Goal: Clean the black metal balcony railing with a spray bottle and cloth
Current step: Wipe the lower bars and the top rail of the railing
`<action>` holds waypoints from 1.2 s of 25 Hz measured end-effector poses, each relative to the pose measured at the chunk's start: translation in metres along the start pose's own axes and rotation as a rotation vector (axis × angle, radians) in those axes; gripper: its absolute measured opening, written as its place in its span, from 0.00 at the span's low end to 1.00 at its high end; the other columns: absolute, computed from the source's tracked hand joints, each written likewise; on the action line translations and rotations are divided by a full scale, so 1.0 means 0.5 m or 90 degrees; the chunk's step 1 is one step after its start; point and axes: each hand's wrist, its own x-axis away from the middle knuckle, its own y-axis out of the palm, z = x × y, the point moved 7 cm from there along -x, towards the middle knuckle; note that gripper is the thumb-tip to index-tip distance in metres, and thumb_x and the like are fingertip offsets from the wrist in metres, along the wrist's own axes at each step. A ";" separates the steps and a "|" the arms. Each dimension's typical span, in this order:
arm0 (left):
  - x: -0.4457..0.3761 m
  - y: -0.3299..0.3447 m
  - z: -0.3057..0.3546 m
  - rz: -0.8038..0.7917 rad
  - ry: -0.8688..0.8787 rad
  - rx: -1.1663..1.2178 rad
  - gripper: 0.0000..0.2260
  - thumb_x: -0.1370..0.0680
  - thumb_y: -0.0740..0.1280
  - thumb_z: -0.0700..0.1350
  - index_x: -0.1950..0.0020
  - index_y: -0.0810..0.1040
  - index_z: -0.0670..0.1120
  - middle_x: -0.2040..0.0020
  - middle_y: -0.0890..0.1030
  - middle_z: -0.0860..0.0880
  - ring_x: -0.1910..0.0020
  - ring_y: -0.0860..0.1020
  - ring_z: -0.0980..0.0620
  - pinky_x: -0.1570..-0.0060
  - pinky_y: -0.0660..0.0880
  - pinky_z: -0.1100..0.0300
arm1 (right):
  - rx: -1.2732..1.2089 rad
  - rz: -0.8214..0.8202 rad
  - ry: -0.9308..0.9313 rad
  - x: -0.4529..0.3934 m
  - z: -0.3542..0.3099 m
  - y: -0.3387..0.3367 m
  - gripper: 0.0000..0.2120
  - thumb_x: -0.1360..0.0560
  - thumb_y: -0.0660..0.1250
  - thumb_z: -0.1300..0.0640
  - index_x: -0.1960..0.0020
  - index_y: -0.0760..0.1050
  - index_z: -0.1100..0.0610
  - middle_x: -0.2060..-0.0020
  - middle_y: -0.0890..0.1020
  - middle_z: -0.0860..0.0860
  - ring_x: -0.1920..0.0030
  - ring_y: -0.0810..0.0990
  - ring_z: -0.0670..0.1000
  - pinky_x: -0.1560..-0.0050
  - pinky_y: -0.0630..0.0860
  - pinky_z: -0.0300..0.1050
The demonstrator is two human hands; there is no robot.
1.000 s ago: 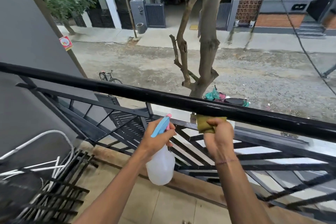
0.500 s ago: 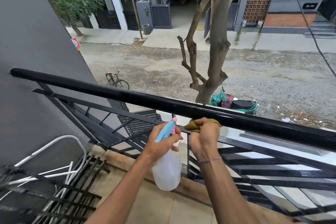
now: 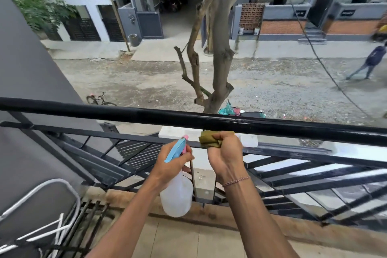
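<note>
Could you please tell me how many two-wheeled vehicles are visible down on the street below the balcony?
2. A bicycle stands at the left, just above the top rail. A teal scooter is parked at the tree's base, partly hidden by that rail. Others may be hidden.

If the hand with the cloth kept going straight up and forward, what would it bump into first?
Most likely the top rail. The right hand grips the cloth just under that bar, seemingly touching it, though depth is hard to judge.
</note>
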 end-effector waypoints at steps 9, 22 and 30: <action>-0.014 0.102 0.007 -0.096 0.043 -0.024 0.04 0.21 0.69 0.36 0.50 0.81 0.43 0.49 0.80 0.35 0.49 0.82 0.45 0.63 0.80 0.59 | 0.433 0.082 -0.422 0.039 -0.135 -0.059 0.42 0.24 0.52 0.73 0.19 0.50 0.40 0.33 0.72 0.45 0.50 0.77 0.49 0.50 0.81 0.43; 0.013 0.321 0.083 -0.165 0.065 -0.051 0.02 0.22 0.70 0.35 0.51 0.81 0.40 0.51 0.81 0.35 0.52 0.83 0.45 0.64 0.79 0.60 | 1.430 0.056 -0.709 -0.020 -0.308 -0.223 0.35 0.23 0.61 0.65 0.19 0.50 0.60 0.21 0.57 0.61 0.20 0.54 0.62 0.21 0.50 0.55; 0.021 0.600 0.152 -0.238 0.094 -0.044 0.03 0.23 0.69 0.33 0.57 0.79 0.38 0.59 0.79 0.46 0.54 0.82 0.46 0.65 0.79 0.57 | 1.450 0.166 -0.513 -0.024 -0.632 -0.494 0.44 0.27 0.69 0.56 0.20 0.46 0.59 0.21 0.53 0.61 0.20 0.48 0.62 0.20 0.44 0.54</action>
